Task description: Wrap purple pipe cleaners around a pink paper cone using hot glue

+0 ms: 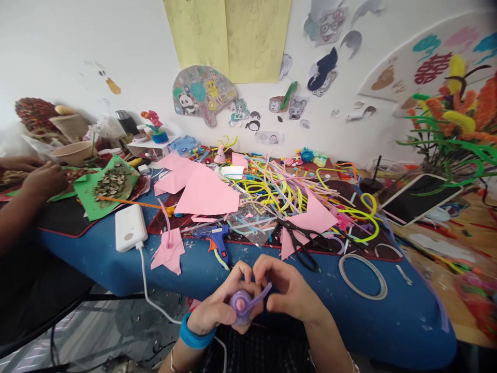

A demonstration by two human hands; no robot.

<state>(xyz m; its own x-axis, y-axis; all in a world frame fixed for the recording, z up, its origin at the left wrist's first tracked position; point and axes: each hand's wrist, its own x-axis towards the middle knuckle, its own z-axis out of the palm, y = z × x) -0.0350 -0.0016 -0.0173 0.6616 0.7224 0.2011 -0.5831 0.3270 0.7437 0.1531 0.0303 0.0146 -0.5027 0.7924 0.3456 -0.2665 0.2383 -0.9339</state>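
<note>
Left hand (pixel 219 305): low at the near edge of the bench (pixel 116 269), palm turned inward, blue wristband (pixel 194 336) on the wrist, fingers curled shut around a purple coil (pixel 240 305). Right hand (pixel 289 290): opposite, just beside the left, thumb and forefinger pinched on the loose purple strand (pixel 263 293) leaving the coil. Coil: small, round, wound in a spiral, pink spot at its centre, probably pipe cleaner; texture blurred. Position: between both hands, in front of the bench, below the blue glue gun (pixel 215 235) and black scissors (pixel 301 241).
</note>
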